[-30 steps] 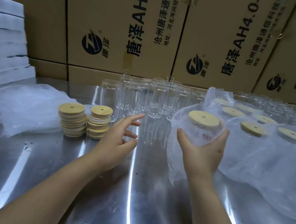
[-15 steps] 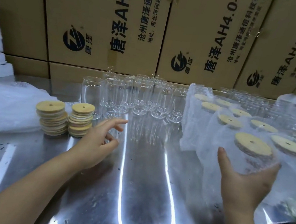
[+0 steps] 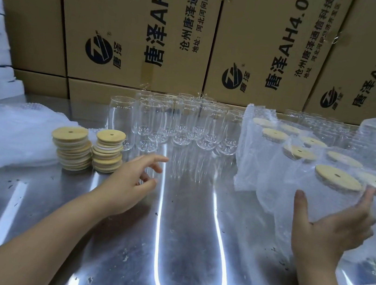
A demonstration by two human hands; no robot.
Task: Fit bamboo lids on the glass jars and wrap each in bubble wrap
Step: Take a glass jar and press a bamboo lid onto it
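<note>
Right hand (image 3: 330, 227) cupping bubble-wrapped, bamboo-lidded glass jar (image 3: 327, 199) near right edge of reflective steel tabletop (image 3: 180, 238); left hand (image 3: 127, 182) loosely open, empty. Behind, brown cardboard cartons (image 3: 138, 25) printed "唐泽 AH4.0".

A packing warehouse: stacked printed cartons (image 3: 136, 24) behind a steel table (image 3: 180, 238) of jars (image 3: 185, 122).

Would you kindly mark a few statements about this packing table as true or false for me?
1. Two stacks of bamboo lids stand on the metal table. True.
2. The left hand holds a lid. False: it holds nothing, and its fingers are loose.
3. The bare glass jars behind it carry lids. False: their tops are open.
4. The right hand cups a bubble-wrapped jar with a lid on. True.
</note>
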